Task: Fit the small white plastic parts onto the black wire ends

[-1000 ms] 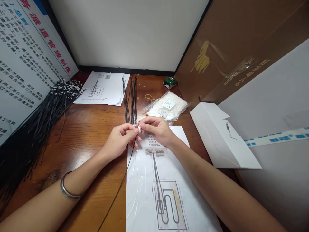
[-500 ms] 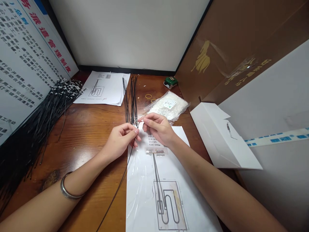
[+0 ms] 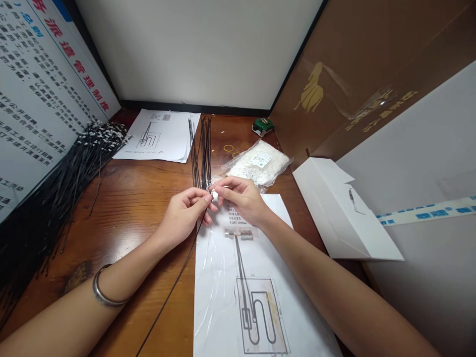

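The drawing sheet point(image 3: 219, 307) is running off the bottom edge, and the right hand point(image 3: 241, 198) is covering part of its printed heading. Left of the sheet, the black wire point(image 3: 164, 303) is leaving the bottom edge, while the fingers of the left hand point(image 3: 186, 215) are hiding part of its upper length. Detail at the right fingertips is appearing too small to tell. Far left of the sheet, the wire bundle point(image 3: 70, 178) and the poster point(image 3: 55, 64) are passing out of view. Beyond the sheet, the bag label point(image 3: 261, 159) is showing unreadably small print.

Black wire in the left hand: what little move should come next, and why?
Maybe bring the right hand to the upper end of the black wire: the left hand pinches it near there, and the right is close beside.
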The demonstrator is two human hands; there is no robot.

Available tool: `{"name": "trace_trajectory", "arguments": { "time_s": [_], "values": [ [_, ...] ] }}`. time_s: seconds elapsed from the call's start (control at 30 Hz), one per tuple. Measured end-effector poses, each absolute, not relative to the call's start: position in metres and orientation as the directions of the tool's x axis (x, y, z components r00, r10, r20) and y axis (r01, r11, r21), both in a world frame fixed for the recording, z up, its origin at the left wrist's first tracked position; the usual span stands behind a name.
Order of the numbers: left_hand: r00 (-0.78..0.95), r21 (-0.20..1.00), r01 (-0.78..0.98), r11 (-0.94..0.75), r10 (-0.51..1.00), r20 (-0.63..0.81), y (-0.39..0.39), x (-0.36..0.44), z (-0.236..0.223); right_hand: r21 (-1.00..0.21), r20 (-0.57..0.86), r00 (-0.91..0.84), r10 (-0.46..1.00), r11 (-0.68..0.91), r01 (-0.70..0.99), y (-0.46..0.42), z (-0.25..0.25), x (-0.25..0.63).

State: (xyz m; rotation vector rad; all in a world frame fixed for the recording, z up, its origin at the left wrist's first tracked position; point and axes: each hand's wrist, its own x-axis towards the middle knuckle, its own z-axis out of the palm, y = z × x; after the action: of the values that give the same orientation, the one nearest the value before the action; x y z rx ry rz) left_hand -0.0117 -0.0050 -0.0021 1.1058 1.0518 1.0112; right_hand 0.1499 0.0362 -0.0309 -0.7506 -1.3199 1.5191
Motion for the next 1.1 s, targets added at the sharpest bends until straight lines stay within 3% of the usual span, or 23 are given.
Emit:
{"name": "trace_trajectory", "arguments": {
  "time_s": [0.23, 1.1],
  "values": [
    [0.212, 0.987, -0.074, 0.142, 0.969, -0.124, -0.0054, -0.0116, -0.0050, -0.986, 0.115, -0.377, 0.919, 0.060, -0.156, 0.0325, -0.0250, 0.1486],
    [0.203, 0.991, -0.026, 0.135, 0.971, -0.127, -0.0076, -0.0107, -0.0069, -0.992, 0.064, -0.353, 0.933, 0.021, -0.124, 0.0328, -0.0254, 0.1479]
  ]
}}
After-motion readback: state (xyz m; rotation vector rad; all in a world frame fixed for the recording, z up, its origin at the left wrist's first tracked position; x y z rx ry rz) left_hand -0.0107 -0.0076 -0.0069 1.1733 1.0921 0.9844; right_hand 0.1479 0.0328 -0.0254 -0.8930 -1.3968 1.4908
